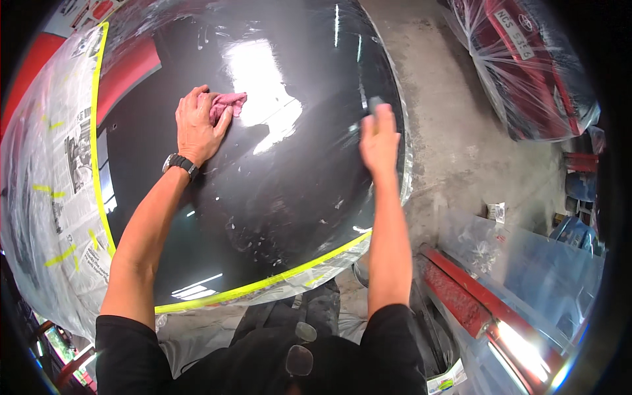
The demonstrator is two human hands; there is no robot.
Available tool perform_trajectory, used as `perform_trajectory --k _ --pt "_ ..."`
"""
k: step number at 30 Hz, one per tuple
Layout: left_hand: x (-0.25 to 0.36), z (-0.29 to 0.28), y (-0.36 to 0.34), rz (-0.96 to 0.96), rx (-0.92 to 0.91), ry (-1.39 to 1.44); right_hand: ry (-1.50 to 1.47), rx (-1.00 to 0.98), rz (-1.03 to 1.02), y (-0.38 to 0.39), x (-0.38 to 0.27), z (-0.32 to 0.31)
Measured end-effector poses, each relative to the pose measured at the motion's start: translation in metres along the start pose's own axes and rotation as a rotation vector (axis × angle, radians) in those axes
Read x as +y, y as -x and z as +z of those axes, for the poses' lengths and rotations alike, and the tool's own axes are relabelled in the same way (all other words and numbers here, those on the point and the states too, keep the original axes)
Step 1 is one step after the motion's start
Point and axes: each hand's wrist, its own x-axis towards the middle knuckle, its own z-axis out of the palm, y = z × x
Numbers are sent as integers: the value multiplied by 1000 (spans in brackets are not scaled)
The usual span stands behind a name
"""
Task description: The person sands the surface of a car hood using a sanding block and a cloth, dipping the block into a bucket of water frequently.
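A glossy dark car panel (pixel 276 197) fills the middle, edged with yellow tape (pixel 100 79) and masked on the left by newspaper and plastic (pixel 52 151). My left hand (pixel 197 125) is closed on a crumpled pink cloth (pixel 227 105), resting on the panel left of a bright reflection. Near the panel's right edge, my right hand (pixel 380 141) is blurred, its fingers over a small grey object (pixel 374 103), apparently a block, on the surface. Small pale specks and streaks show on the dark paint.
Beyond the panel's right edge is concrete floor (pixel 428 99). A red car part wrapped in plastic (pixel 520 72) stands at the upper right. At lower right are translucent sheets (pixel 533 263), a red bar with a lit tube (pixel 454 296) and blue objects (pixel 566 230).
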Motion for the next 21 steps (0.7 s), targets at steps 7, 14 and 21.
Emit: perform_trajectory --k 7,14,21 --pt "-23 -12 12 -32 -4 -60 157 -205 -476 136 -114 65" --pt "-1 0 -5 -14 -5 -23 91 48 3 -33 -31 20" --pt "-25 -13 12 -52 -29 -71 163 -181 -532 88 -120 64"
